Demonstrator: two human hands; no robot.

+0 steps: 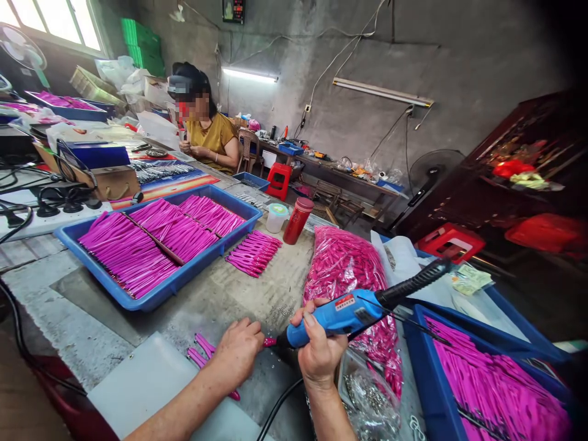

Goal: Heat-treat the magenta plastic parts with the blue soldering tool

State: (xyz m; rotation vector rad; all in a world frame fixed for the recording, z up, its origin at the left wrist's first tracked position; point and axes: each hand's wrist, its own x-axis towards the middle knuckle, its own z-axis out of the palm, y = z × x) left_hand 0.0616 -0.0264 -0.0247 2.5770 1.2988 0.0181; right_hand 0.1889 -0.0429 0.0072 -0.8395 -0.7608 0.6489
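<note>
My right hand [321, 352] is wrapped around a blue electric screwdriver [335, 315], which lies roughly level with its dark nose pointing left. My left hand [239, 346] is closed on a slim pink piece [270, 342]. The piece's reddish end sticks out of the fingers and meets the screwdriver's nose; the rest of it is hidden by the hand. A few loose pink strips [198, 356] lie on the table just left of that hand, partly covered by it. Tiny metal bits are scattered near the screwdriver's nose.
A blue tray [138, 300] of pink strips stands left, beside a row of pink pieces [253, 252]. A red bottle [298, 220] and lidded cup [277, 218] are behind. Right are a bag of pink parts [344, 263] and another blue tray [425, 367]. A person [209, 135] sits opposite.
</note>
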